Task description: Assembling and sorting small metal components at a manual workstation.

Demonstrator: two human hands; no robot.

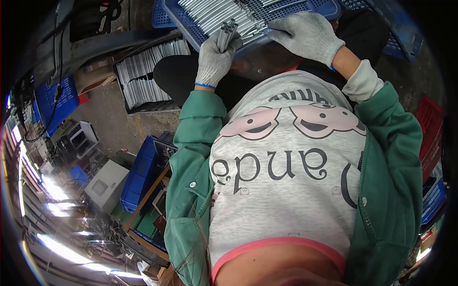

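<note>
My left hand (pixel 215 58), in a grey-white knit glove, is closed around a small bundle of short metal tubes (pixel 228 34), their open ends pointing up. Just past it lies a blue plastic basket (pixel 250 46) with rows of shiny metal tubes (pixel 210 15) inside. My right hand (pixel 309 39), gloved likewise, hangs over the basket's near right side. Its thumb and fingers come together by the tube ends; what is between them, if anything, is too small to make out.
Left of my knee stands a dark crate (pixel 125 93) filled with stacked metal tubes. Blue baskets (pixel 56 102) are further left, with a grey cabinet (pixel 106 186) and a blue bin (pixel 139 174) lower down. A red crate (pixel 429 128) is at the right.
</note>
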